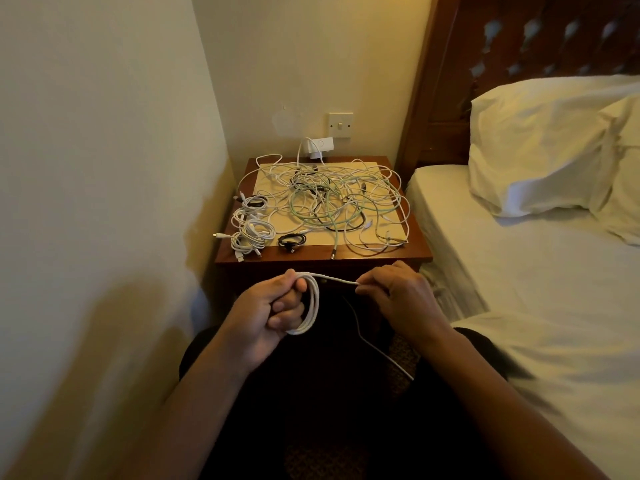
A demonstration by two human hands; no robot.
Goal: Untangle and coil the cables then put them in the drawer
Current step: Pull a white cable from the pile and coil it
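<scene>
My left hand (273, 306) grips a white cable (311, 306) wound in several loops round its fingers, in front of the wooden nightstand (381, 253). My right hand (398, 292) pinches the straight run of that same cable a little to the right. The cable's loose tail (381, 355) trails down over my dark lap. A big tangle of white, green and black cables (339, 199) covers the nightstand top. Coiled white cables (251, 230) and a small coiled black cable (292, 241) lie at the front left of the top. The drawer is hidden behind my hands.
A cream wall (104, 168) stands close on the left. The bed (519, 271) with white sheet and pillows (540, 147) lies on the right. A wall switch (340, 125) and a white plug adapter (318, 147) sit behind the nightstand.
</scene>
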